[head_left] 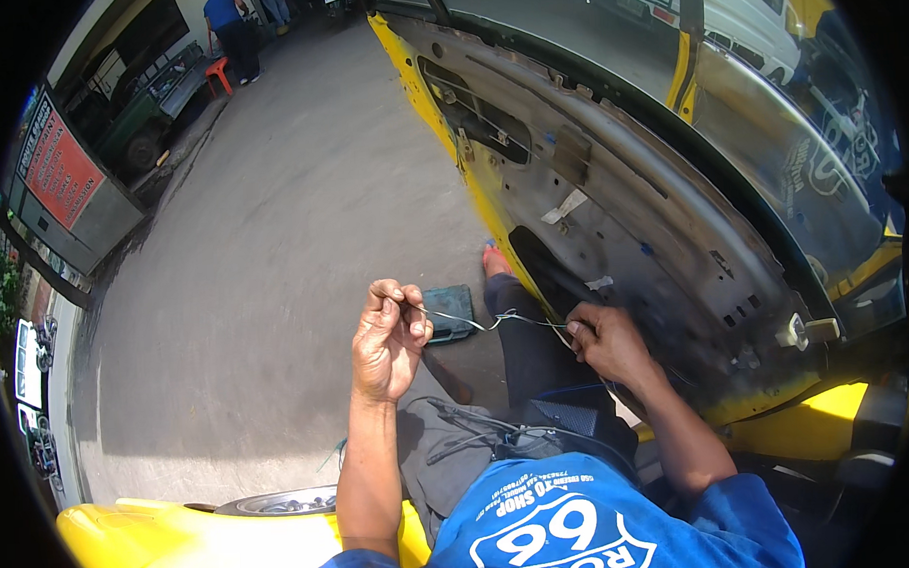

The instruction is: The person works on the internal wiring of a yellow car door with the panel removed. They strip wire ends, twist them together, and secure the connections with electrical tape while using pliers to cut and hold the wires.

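Note:
A thin, pale, partly twisted wire (pixel 494 326) spans the gap between my two hands, above my knees. My left hand (pixel 388 338) pinches one end of it between thumb and fingertips, with the palm turned up. Closer to the car door, my right hand (pixel 613 345) has its fingers closed on the other end of the wire. A strand also runs down below the right hand. Several dark cables (pixel 505 432) lie across my lap. Just right of my right hand stands the open car door (pixel 662 207), its inner metal panel bare and its edge yellow.
A dark green case (pixel 450 314) lies on the concrete beyond my left hand. Yellow bodywork (pixel 234 552) is at the lower left. Farther off are a red signboard (pixel 62 170), an orange stool (pixel 218 74), a person (pixel 227 27) and a white vehicle (pixel 745 13).

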The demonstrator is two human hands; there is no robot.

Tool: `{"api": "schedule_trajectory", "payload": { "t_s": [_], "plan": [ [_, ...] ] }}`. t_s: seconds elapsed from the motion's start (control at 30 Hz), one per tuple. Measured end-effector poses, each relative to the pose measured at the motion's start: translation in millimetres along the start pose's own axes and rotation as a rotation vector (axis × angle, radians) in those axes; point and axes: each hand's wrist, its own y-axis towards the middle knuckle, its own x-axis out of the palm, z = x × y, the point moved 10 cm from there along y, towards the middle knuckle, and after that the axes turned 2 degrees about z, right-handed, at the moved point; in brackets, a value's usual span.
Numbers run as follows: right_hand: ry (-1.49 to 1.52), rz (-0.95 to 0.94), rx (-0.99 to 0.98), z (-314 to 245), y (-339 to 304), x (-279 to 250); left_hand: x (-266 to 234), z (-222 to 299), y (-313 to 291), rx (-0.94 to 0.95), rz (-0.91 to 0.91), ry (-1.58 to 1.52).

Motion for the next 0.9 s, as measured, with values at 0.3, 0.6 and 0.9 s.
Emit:
{"api": "schedule_trajectory", "payload": {
  "t_s": [0.3, 0.6, 0.9],
  "plan": [
    [-0.062, -0.262, 0.067, 39, -41, 1, -36, 63, 8, 0.261, 0.141, -0.142],
    [-0.189, -0.052, -0.347, -51, -41, -21, 8, -14, 9, -0.039, 0.029, 0.019],
    [0.42, -0.055, -0.357, -110, -1, 7, 51, -88, -6, -0.242, -0.139, 0.343]
  ]
}}
